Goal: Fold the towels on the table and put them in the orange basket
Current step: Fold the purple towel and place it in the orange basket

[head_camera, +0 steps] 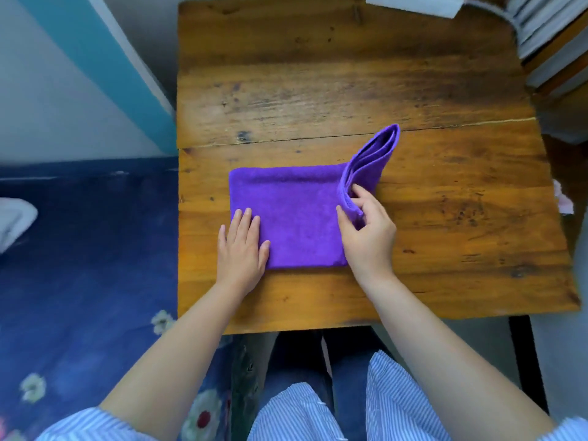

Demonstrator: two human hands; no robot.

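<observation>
1. Head view: purple towel [299,214] lies partly folded on the near half of the wooden table [350,90]; its right end is lifted off the wood in stacked layers.
2. Left hand [243,246], fingers straight and together, presses flat on the towel's near-left corner.
3. Right hand [369,230] pinches the raised layered edge between thumb and curled fingers.
4. Blue floral fabric [79,265] lies left of the table.
5. Striped blue-white sleeves [397,396] show at the bottom edge.
6. Stacked pale items [547,30] sit at far right.
</observation>
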